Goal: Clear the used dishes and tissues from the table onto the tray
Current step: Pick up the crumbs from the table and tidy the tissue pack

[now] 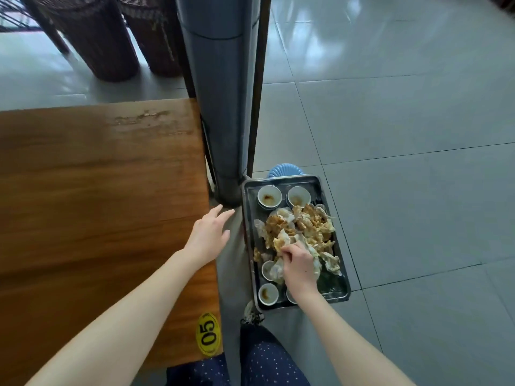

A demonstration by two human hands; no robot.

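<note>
Grey tiled floor (404,107), glossy, fills the right half of the view. Wooden table (97,190) takes the left, its varnish scuffed near the far edge. Grey pillar (220,93) stands upright at the table's right far corner; two dark wicker chairs (94,37) lie beyond it. Metal tray (331,285) sits low beside the table, just right of the pillar's base, resting on a blue stool (285,170) of which only the far rim shows. Used tissues (303,227), crumpled and stained orange-brown, are heaped across the tray's middle. Right hand (299,263) is down on the heap's near side, fingers curled and pinching tissue. Left hand (207,238) reaches over the table's right edge toward the pillar, fingers spread, holding nothing; contact with the wood cannot be told. Small white bowls with brown residue: two at the tray's far end (269,196), (298,196), others at the near left (268,294). Yellow oval sticker (208,334) on the table's near right corner reads "05" in black.
</note>
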